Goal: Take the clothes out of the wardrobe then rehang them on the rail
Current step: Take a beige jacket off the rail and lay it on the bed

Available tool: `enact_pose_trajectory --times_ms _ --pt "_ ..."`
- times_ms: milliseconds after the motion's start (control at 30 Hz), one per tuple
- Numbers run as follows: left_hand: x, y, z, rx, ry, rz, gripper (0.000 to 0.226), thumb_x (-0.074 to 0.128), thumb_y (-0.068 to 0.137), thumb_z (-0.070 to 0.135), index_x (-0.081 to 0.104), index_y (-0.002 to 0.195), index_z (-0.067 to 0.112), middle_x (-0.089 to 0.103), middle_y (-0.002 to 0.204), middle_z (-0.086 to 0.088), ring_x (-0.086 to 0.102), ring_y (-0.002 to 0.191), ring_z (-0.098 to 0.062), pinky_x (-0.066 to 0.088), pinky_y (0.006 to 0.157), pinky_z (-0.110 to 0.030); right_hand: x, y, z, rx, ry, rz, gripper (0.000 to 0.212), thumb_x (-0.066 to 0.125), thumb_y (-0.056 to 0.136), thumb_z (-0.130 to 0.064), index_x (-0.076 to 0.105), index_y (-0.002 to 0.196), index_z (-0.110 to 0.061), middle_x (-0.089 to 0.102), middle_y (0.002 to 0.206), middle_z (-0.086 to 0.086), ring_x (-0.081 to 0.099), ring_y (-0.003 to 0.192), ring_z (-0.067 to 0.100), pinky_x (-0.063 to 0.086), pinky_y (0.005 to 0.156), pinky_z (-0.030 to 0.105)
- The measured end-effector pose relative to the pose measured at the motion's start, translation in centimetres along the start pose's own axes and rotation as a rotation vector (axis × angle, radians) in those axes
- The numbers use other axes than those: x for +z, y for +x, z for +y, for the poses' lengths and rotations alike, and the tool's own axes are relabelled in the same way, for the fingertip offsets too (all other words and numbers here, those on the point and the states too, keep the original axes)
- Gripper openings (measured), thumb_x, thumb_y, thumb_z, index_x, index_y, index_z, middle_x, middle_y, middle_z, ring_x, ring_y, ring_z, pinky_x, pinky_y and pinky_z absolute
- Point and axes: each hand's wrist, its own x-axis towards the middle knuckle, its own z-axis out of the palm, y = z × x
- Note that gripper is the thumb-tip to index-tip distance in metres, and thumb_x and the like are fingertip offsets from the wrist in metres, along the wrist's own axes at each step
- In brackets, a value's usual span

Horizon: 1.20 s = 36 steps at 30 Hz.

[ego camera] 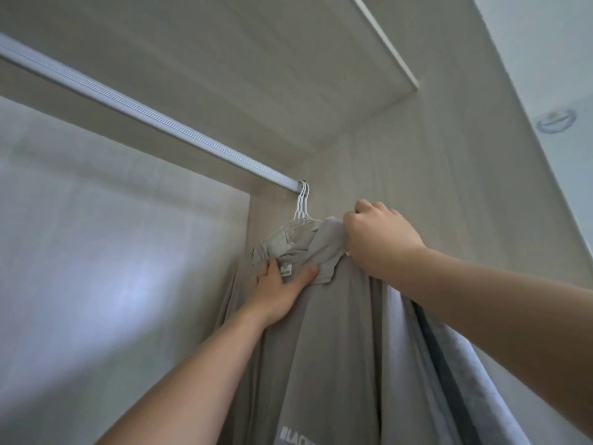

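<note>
Shirt [321, 348]: grey, centre frame, on white hangers [301, 207] at the rail's [144, 114] right end.
Right hand [378, 239]: fist clamped on the shirt's shoulder.
Left hand [282, 284]: on the collar, fingers tucked under a fold; grip cannot be told.
Handling: probably soft, light and limp; best lifted by the hanger neck.
</note>
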Motion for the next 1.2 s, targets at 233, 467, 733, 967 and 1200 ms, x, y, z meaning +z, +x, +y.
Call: enact_pose_trajectory --times_ms 233,467,733,967,1200 --pt "0.4 0.1 -0.6 0.029 -0.052 0.060 0.113 0.054 0.076 0.081 0.014 0.159 0.016 0.009 0.167 -0.002 0.010 0.153 -0.022 0.013 0.123 -0.042 0.1 1.4 -0.9 0.079 0.091 0.016 0.011 0.046 0.095 -0.008 0.054 0.103 -0.008 0.053 0.107 0.012 0.061 0.097 0.039 0.036 0.065 0.036" --pt "-0.3 -0.2 0.2 -0.043 -0.118 0.104 0.121 0.052 0.073 0.085 0.004 0.160 0.015 0.003 0.167 -0.002 0.007 0.153 -0.024 0.013 0.123 -0.042 -0.3 3.1 -2.3 0.049 0.131 0.118 0.011 0.045 0.093 -0.008 0.038 0.086 -0.011 0.050 0.085 0.010 0.054 0.075 0.038 0.032 0.060 0.037" --pt "-3.0 0.1 2.5 0.034 -0.186 0.214 0.117 0.056 0.077 0.079 0.001 0.159 0.016 0.008 0.167 -0.005 0.008 0.153 -0.026 0.012 0.123 -0.042 -3.1 4.1 -1.3 0.088 0.180 0.225 0.009 0.044 0.095 -0.011 0.038 0.089 -0.010 0.033 0.068 0.003 0.042 0.064 0.035 0.031 0.057 0.036" --pt "-3.2 -2.4 4.0 0.134 -0.043 0.356 0.116 0.048 0.077 0.082 0.003 0.159 0.015 0.000 0.167 0.001 -0.004 0.152 -0.018 0.003 0.123 -0.038 -3.9 -1.1 1.6 0.074 0.199 0.222 0.015 0.046 0.097 -0.021 0.037 0.088 -0.013 0.043 0.072 0.007 0.044 0.063 0.035 0.032 0.055 0.037" --pt "-1.6 -5.5 6.7 0.258 -0.098 0.391 0.087 0.053 0.090 0.061 0.023 0.156 0.013 0.025 0.162 -0.008 0.017 0.150 -0.024 0.016 0.122 -0.042 -6.0 -8.9 6.9 0.022 0.209 0.244 0.022 0.036 0.100 -0.035 0.043 0.090 -0.018 0.057 0.085 0.008 0.058 0.075 0.040 0.046 0.061 0.042"
